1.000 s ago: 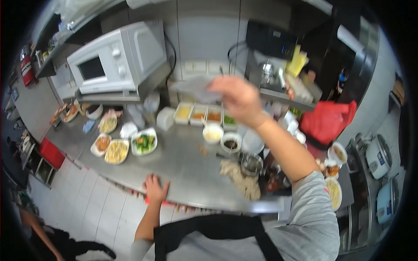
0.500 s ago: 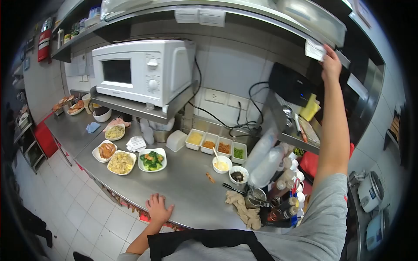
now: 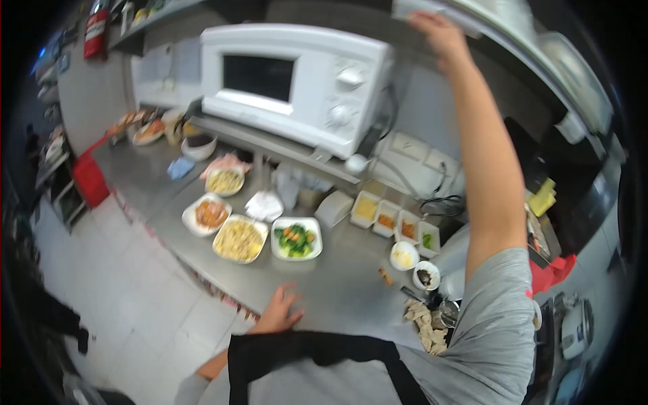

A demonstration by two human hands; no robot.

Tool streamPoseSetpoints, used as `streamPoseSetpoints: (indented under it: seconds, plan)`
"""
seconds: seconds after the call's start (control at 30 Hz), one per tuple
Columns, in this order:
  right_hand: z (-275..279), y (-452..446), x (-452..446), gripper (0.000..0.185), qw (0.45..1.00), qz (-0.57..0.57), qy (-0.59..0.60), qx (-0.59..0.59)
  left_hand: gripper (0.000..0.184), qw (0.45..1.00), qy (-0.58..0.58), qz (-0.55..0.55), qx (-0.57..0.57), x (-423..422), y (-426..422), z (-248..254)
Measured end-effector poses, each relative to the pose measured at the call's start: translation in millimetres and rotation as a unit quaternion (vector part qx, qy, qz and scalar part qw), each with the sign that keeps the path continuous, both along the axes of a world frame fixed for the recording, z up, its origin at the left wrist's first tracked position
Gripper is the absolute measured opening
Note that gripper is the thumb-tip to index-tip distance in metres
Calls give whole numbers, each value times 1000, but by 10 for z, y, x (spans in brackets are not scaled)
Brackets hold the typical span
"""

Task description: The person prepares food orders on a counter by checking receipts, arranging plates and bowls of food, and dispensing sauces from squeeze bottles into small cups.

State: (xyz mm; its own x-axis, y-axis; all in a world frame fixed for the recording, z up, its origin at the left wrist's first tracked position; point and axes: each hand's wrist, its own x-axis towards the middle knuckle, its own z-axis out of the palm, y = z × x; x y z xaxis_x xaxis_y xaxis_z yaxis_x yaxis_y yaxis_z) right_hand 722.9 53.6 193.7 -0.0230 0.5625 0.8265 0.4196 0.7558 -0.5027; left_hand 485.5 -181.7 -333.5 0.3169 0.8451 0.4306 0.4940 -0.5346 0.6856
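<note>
My right hand (image 3: 439, 37) is raised high at the top, its fingers stretched out against white paper slips (image 3: 405, 9) on the shelf edge. Blur hides whether it pinches any paper. My left hand (image 3: 280, 312) is open at the counter's front edge, fingers apart and holding nothing. Beyond it stand a white dish of broccoli (image 3: 297, 239), a dish of fried rice (image 3: 239, 239), a dish of sliced meat (image 3: 209, 214) and another rice dish (image 3: 225, 181). Crumpled white papers (image 3: 264, 206) lie between the dishes.
A white microwave (image 3: 293, 84) sits on a raised metal shelf. White tubs of toppings (image 3: 386, 217), small bowls (image 3: 405, 256) and a beige cloth (image 3: 426, 324) are at the counter's right. Another paper slip (image 3: 572, 127) hangs further right on the shelf.
My right hand has moved left along the shelf, from the right-hand slip to the other slips. My left hand has lifted its fingers a little. The view has turned left.
</note>
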Motion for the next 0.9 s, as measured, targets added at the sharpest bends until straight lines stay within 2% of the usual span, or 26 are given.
streamPoseSetpoints:
  seconds: [0.03, 0.07, 0.1, 0.13, 0.17, 0.2, 0.27, 0.3, 0.37, 0.4, 0.43, 0.47, 0.53, 0.6, 0.67, 0.73, 0.8, 0.9]
  plan:
    - [79, 281, 37, 29, 999, -2, 30, 23, 37, 1000, -13, 4, -2, -80, -5, 96]
    - [-23, 267, -64, 26, 994, 37, 74, 73, 35, 1000, -26, 8, -3, -157, -2, 215]
    - [-37, 210, -129, 26, 984, 20, 134, 118, 35, 999, -44, 7, -16, -226, 14, 295]
    - [-89, 148, -199, 27, 973, 65, 177, 134, 34, 998, -60, 3, -26, -293, 47, 371]
    - [-164, 88, -132, 24, 951, 156, 156, 218, 38, 997, -79, -14, -18, -359, 79, 460]
    - [-465, -364, -406, 24, 934, 152, 143, 288, 42, 995, -98, -33, -4, -418, 117, 562]
    - [-1206, -1036, -722, 26, 944, 164, 98, 269, 47, 975, -209, -72, 16, -487, 171, 802]
    - [-1666, -1242, -867, 27, 949, 152, 111, 253, 49, 960, -262, -92, 29, -491, 197, 908]
    - [-2704, -1399, -769, 35, 952, 83, -137, 262, 53, 919, -365, -116, 97, -474, 281, 1099]
    - [-3017, -1593, -959, 36, 966, 109, -205, 109, 56, 892, -413, -129, 130, -423, 343, 1142]
    - [-3289, -1641, -1136, 33, 974, 143, -177, -17, 47, 906, -401, -56, 125, -385, 438, 1022]
    - [-3791, -1528, -1200, 39, 962, 202, -114, -142, 38, 915, -386, 16, 114, -348, 534, 901]
    - [-4475, -1448, -1241, 44, 923, 235, 21, -304, 29, 976, -200, 67, 50, -557, 865, 802]
    - [-4743, -1472, -1128, 45, 922, 207, -26, -326, 19, 979, -110, 155, 78, -688, 1380, 625]
    - [-4972, -1516, -965, 44, 921, 179, -67, -340, 24, 961, -127, 213, 123, -873, 2046, 518]
    - [-5166, -1565, -730, 40, 920, 148, -109, -345, 32, 953, -179, 241, 41, -1007, 2575, 547]
    - [-5280, -1622, -576, 38, 923, 116, -116, -347, 40, 954, -200, 217, -50, -1127, 3051, 478]
    - [-5433, -1633, -420, 36, 928, 85, -96, -350, 42, 965, -194, 167, -61, -1235, 3456, 171]
